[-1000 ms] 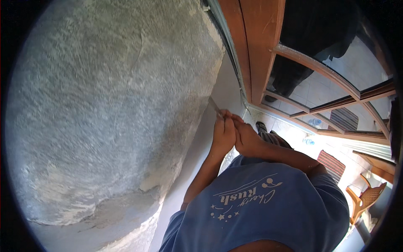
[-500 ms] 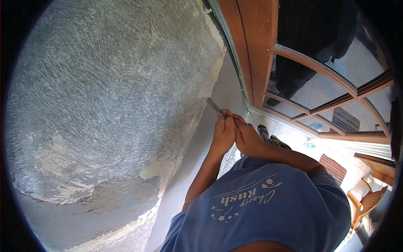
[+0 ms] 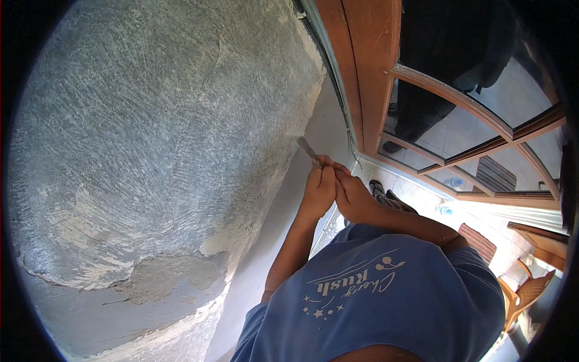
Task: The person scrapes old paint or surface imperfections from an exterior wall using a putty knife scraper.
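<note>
My left hand (image 3: 318, 190) and my right hand (image 3: 353, 193) are closed together around a narrow flat metal blade (image 3: 307, 146), like a scraper, whose handle is hidden by my fingers. The blade's tip reaches the edge of a rough grey plastered wall (image 3: 151, 120), where it meets a smooth lighter strip (image 3: 324, 105); whether it touches is hard to tell. Lower down, that wall has a ragged patch of flaked plaster (image 3: 163, 274). My forearms rise from my blue T-shirt toward the tool.
A wooden door frame (image 3: 356, 78) with glass panes (image 3: 458, 127) is at the right. Below it lie a tiled floor, my sandalled foot (image 3: 377, 188), plastic bottles (image 3: 444, 210), a striped mat (image 3: 476, 241), a brown chair (image 3: 528, 292) and a wooden piece of furniture (image 3: 537, 241).
My hands and the blade have shifted only slightly, with the tip a little higher than half a second ago. The view has moved a little; both hands keep their grip.
</note>
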The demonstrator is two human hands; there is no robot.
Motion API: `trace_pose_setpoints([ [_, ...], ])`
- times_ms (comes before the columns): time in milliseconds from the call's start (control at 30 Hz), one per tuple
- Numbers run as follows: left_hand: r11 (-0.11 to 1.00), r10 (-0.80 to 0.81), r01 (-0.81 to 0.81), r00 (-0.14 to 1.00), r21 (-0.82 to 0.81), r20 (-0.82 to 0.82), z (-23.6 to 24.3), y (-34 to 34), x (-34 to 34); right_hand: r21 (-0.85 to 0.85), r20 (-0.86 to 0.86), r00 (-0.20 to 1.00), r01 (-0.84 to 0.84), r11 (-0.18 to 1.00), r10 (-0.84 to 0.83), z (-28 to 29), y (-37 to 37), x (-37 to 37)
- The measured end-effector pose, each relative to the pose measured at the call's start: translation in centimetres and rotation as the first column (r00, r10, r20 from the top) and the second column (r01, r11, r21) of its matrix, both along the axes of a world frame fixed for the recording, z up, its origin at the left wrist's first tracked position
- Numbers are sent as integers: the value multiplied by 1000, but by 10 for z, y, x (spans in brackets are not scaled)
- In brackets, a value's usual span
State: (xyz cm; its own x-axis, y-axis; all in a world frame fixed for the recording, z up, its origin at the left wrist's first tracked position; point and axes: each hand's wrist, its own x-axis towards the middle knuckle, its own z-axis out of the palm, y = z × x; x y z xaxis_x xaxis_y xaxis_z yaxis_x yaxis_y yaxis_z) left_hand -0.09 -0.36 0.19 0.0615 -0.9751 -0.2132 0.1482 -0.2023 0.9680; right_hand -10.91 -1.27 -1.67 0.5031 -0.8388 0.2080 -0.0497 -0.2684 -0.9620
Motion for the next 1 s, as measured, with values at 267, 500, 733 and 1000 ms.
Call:
trace_pose_setpoints([
  [267, 1000, -27, 28, 996, -11, 85, -2, -7, 1, -94, -17, 1000, 22, 995, -24, -9, -7, 1],
  [500, 998, 4, -2, 999, -59, 32, -6, -12, -6, -69, -105, 993, 41, 997, -48, 1, -10, -6],
  [733, 999, -4, 8, 994, -33, 112, 5, 6, -1, -74, -18, 1000, -16, 997, 15, -4, 3, -1],
  [1000, 1000, 21, -22, 996, 10, 88, 2, -4, -1, -132, -26, 999, 17, 991, -20, -5, -5, 2],
])
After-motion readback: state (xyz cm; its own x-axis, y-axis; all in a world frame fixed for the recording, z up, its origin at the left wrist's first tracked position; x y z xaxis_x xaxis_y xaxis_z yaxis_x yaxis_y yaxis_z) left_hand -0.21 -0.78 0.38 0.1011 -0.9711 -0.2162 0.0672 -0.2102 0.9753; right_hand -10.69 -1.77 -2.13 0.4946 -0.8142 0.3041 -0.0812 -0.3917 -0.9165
